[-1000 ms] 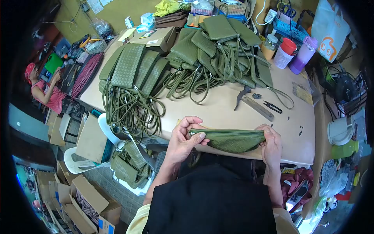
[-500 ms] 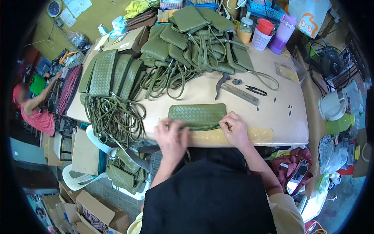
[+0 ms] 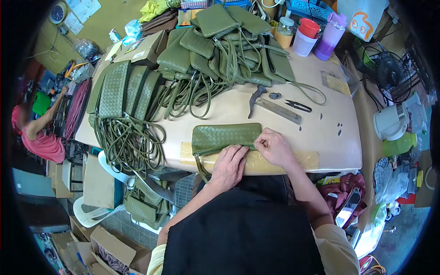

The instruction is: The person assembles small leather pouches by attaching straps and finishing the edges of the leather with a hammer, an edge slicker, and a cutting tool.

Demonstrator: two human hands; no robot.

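Observation:
A green woven wristlet pouch point(image 3: 224, 134) lies flat in front of me, its zipped edge towards my body and its strap point(image 3: 201, 170) hanging from the left end over the table edge. My left hand point(image 3: 230, 164) is closed over the middle of the zipped edge, its fingertips on the zip and its thumb mostly hidden. At the right end of the same edge, my right hand point(image 3: 274, 147) is pinched on the pouch's corner. Whatever small part sits between those fingertips is hidden.
Beyond the pouch lie a hammer point(image 3: 255, 99), a metal bar point(image 3: 278, 110) and black thread snips point(image 3: 298, 106). Finished-looking green pouches point(image 3: 215, 50) are heaped at the back, with more stacked pouches point(image 3: 114, 89) at left. A purple bottle point(image 3: 330, 39) stands back right. Another person point(image 3: 43, 137) is far left.
My left hand has moved right, from the pouch's left end to the middle of its zipped edge. The strap at the left end now shows. My right hand stays at the right corner.

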